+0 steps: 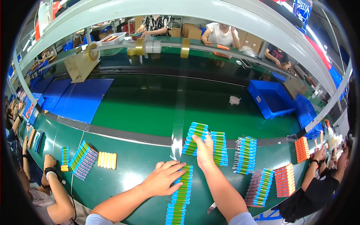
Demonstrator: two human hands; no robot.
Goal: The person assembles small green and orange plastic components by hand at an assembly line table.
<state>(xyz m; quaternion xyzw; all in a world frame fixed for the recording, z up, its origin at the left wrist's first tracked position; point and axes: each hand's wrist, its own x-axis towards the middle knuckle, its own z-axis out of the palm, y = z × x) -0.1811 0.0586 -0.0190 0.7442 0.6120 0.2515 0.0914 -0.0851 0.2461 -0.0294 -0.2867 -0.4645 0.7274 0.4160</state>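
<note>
A long row of blue-and-green round-ended sticks [180,204] lies side by side on the green table in front of me. My left hand [165,178] rests on its upper part, fingers stretched out and apart. Just beyond, my right hand [204,150] grips a bundle of the same sticks [195,131], thumb on top; its other fingers are mostly hidden. Another bundle [219,148] lies against the right hand's far side. A clear tape strip [178,131] hangs down from above, its lower end close to my left fingertips.
Similar bundles [245,154] lie to the right, with purple [255,187] and orange ones [285,180] nearer. Left are more bundles [84,159] and yellow sticks [107,160]. Tape rolls [185,48] hang on a bar. Blue trays [272,97] stand far right; co-workers sit on both sides.
</note>
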